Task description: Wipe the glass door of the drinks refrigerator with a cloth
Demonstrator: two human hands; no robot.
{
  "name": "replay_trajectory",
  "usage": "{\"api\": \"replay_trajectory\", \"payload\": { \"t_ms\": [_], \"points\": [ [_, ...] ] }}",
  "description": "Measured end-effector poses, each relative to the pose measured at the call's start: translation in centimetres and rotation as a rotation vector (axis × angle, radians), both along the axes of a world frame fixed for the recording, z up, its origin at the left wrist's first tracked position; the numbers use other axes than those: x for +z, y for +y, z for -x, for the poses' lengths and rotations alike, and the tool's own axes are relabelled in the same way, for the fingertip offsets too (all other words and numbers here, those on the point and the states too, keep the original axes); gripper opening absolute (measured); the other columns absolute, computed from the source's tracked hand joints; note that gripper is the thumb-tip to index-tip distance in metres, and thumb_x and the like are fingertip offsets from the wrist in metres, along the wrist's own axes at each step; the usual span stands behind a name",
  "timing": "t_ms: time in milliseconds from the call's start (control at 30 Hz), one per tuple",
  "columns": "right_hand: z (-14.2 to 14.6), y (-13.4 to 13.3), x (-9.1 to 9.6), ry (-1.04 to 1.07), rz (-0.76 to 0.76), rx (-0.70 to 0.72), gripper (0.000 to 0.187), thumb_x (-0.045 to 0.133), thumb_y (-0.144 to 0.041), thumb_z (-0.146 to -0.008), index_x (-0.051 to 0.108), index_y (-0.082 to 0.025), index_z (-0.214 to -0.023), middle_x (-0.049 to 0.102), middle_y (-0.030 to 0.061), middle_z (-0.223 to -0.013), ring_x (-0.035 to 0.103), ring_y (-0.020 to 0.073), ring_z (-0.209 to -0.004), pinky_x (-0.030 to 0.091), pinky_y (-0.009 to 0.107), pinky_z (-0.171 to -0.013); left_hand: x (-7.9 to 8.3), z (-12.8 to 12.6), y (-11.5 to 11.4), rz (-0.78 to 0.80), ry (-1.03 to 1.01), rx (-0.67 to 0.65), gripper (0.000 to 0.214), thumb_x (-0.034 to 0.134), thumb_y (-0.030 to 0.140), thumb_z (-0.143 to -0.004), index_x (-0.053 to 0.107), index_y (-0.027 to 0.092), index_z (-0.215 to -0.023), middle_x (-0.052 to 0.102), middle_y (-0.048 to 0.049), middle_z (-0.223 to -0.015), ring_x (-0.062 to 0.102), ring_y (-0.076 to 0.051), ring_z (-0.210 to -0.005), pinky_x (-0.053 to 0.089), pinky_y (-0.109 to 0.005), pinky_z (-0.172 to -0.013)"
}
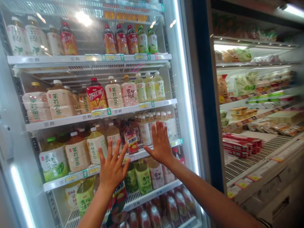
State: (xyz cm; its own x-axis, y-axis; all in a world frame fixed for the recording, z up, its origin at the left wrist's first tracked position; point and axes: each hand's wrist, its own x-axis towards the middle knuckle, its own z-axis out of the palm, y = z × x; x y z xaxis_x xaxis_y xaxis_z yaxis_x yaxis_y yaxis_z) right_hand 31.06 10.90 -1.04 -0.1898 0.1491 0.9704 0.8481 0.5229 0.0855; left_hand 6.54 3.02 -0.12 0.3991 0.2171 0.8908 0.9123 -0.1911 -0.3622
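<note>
My left hand (113, 167) is raised with its fingers spread, in front of the third shelf of a lit drinks fridge. My right hand (161, 144) is also up, palm forward and thumb out, in front of the small white-labelled bottles at the shelf's right. Neither hand holds anything; whether they touch the glass I cannot tell. Between them stands a dark bottle with a red label (131, 139). Left of my left hand are a white-labelled bottle (95, 147) and a large tea bottle (77, 152). Green-labelled bottles (143, 179) show on the shelf below.
Upper shelves hold more tea bottles, among them a red-labelled one (96, 96). A bright light strip (187, 85) and a dark frame (205, 95) edge the fridge's right side. Beyond is an open chiller with red packages (241, 144) and bagged greens (245, 83).
</note>
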Motion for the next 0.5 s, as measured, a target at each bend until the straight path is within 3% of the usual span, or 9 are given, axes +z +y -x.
{"api": "replay_trajectory", "payload": {
  "t_ms": [67,200,267,333,433,500],
  "points": [
    [0.7,-0.3,-0.5,0.008,-0.005,0.013,0.107,0.046,-0.071,-0.095,-0.015,-0.016,-0.164,-0.015,0.0154,-0.171,-0.005,0.0413,-0.159,0.015,0.074,-0.123,-0.1,0.0,0.1,-0.009,-0.003,-0.006,0.076,0.059,0.047,-0.094,0.027,0.032,-0.161,0.026,-0.0052,-0.168,0.007,-0.031,-0.160,-0.004,-0.062,-0.129],
    [1.5,-1.5,-7.9,-0.261,-0.051,0.054,0.103,0.047,-0.070,-0.095,0.003,-0.010,-0.165,0.000,0.0177,-0.173,0.001,0.0370,-0.160,0.020,0.065,-0.126,-0.3,0.1,0.4,-0.024,-0.008,-0.023,0.075,0.058,0.050,-0.095,0.027,0.032,-0.161,0.029,-0.0049,-0.167,0.010,-0.030,-0.160,-0.003,-0.063,-0.129],
    [1.6,-1.6,-8.9,-0.372,-0.073,0.055,0.100,0.047,-0.070,-0.095,0.007,-0.011,-0.165,0.004,0.0146,-0.173,0.003,0.0336,-0.161,0.019,0.060,-0.128,-0.3,0.1,0.5,-0.021,-0.012,-0.026,0.074,0.057,0.049,-0.095,0.027,0.032,-0.161,0.029,-0.0046,-0.167,0.010,-0.030,-0.160,-0.003,-0.062,-0.129],
    [1.8,-1.3,-6.0,-0.322,-0.071,0.030,0.102,0.046,-0.071,-0.095,0.002,-0.012,-0.166,0.000,0.0143,-0.173,0.000,0.0341,-0.160,0.019,0.060,-0.128,-0.3,0.1,0.5,-0.021,-0.016,-0.029,0.074,0.057,0.048,-0.095,0.027,0.032,-0.161,0.029,-0.0045,-0.167,0.011,-0.030,-0.160,-0.003,-0.062,-0.129],
    [2.8,-0.7,1.1,-0.110,-0.047,-0.015,0.107,0.045,-0.071,-0.096,-0.013,-0.013,-0.164,-0.013,0.0167,-0.171,-0.006,0.0386,-0.159,0.016,0.068,-0.126,-0.2,0.1,0.4,-0.020,-0.017,-0.030,0.072,0.057,0.046,-0.096,0.028,0.032,-0.161,0.029,-0.0042,-0.167,0.011,-0.030,-0.160,-0.003,-0.061,-0.130],
    [3.4,-0.8,3.2,-0.066,-0.038,-0.018,0.107,0.044,-0.070,-0.096,-0.018,-0.014,-0.163,-0.016,0.0172,-0.170,-0.007,0.0399,-0.159,0.015,0.071,-0.125,-0.2,0.2,0.4,-0.020,-0.013,-0.031,0.072,0.057,0.045,-0.096,0.028,0.032,-0.161,0.029,-0.0042,-0.167,0.011,-0.029,-0.160,-0.003,-0.061,-0.130]
  ]
}}
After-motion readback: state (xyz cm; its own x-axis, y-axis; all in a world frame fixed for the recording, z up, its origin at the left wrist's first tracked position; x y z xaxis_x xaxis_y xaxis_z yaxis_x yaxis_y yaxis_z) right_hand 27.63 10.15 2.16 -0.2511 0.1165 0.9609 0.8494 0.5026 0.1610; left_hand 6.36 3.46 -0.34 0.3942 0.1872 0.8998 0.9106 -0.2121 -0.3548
